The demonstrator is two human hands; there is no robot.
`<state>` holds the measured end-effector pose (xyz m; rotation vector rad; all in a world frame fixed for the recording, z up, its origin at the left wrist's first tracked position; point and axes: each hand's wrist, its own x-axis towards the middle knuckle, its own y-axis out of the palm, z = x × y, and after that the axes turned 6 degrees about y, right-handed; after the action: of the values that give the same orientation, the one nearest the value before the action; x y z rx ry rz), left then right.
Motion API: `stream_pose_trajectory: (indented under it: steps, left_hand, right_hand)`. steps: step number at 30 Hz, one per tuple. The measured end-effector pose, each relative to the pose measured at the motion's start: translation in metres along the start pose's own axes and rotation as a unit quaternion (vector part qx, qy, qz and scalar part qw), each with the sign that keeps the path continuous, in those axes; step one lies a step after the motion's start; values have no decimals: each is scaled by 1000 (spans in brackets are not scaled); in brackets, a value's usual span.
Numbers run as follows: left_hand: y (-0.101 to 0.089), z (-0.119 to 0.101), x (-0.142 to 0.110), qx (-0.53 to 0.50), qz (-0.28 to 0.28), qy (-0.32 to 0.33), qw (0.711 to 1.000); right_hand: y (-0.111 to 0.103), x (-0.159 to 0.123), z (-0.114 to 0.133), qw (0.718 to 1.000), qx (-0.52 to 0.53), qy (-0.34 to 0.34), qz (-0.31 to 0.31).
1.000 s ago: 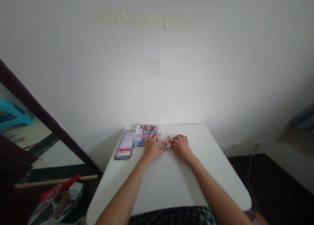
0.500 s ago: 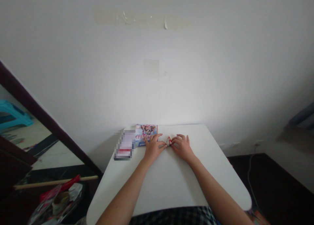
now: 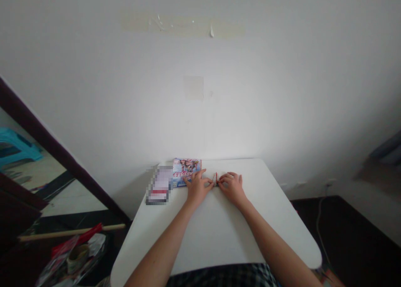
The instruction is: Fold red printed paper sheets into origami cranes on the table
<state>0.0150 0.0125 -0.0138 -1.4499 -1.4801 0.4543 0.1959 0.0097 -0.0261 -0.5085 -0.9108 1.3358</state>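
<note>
Near the far edge of the white surface (image 3: 219, 237), midway between its far corners: one small red-and-white piece (image 3: 216, 178), pinched at opposite sides by left hand (image 3: 197, 188) and right hand (image 3: 233, 188), seemingly light, thin and easily creased, best held low at its sides.

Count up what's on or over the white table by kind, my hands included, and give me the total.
Hands: 2 (left hand, right hand)
Small red-and-white piece at the fingers: 1
Colourful printed item: 1
Pixelated phone-like item, details obscured: 1
Total: 5
</note>
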Motion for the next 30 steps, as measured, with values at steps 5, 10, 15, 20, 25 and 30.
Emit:
stream_pose_trajectory:
  steps: [5, 10, 15, 20, 25, 30]
  left_hand:
    - [1, -3, 1, 0, 6, -7, 1000]
    - [2, -2, 1, 5, 0, -7, 1000]
    - [1, -3, 1, 15, 5, -11, 1000]
    - [2, -3, 2, 7, -7, -11, 1000]
    - [3, -2, 4, 1, -11, -14, 1000]
    - [3, -5, 5, -1, -10, -27, 1000]
  right_hand:
    - [-3, 1, 1, 1000, 0, 5, 14]
    - [-4, 1, 4, 1000, -11, 3, 13]
    - [-2, 2, 5, 1000, -26, 7, 11]
    - [-2, 2, 7, 999, -29, 14, 2]
    - [-2, 1, 10, 999, -22, 25, -3]
    - [-3, 1, 14, 999, -19, 38, -2]
